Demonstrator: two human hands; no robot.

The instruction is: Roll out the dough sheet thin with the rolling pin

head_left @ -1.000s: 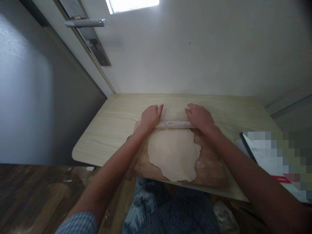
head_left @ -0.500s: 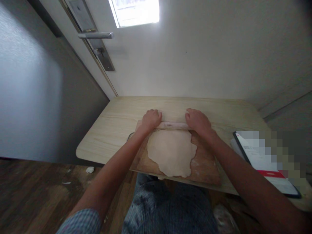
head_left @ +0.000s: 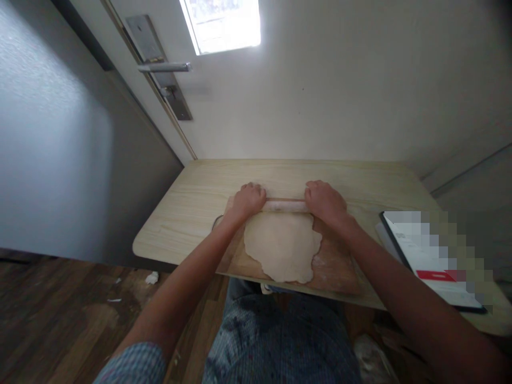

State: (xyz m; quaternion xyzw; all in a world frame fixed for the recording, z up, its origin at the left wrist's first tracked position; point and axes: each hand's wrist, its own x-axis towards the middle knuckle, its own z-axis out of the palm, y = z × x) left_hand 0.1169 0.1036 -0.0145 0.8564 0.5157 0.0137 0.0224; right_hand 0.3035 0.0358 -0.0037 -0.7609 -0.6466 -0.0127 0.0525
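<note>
A wooden rolling pin [head_left: 285, 206] lies across the far edge of a flattened sheet of dough [head_left: 282, 248]. My left hand [head_left: 250, 200] is closed around the pin's left end. On its right end, my right hand [head_left: 326, 201] grips with the fingers curled over. The dough is pale and thin, with an uneven, wavy outline. Beneath it is a brown wooden board [head_left: 340, 272], dusted with a little flour on the right. Both ends of the pin are hidden under my hands.
The board rests on a light wood table [head_left: 172, 213] pushed against a white door with a metal handle [head_left: 166, 68]. A tablet [head_left: 408, 250] lies to the right of my right forearm. A thin metal ring [head_left: 216, 221] shows at the board's left edge. White scraps [head_left: 152, 278] litter the floor.
The camera view has shifted slightly. Both hands stay on the rolling pin at the dough's far edge, and the dough looks much the same.
</note>
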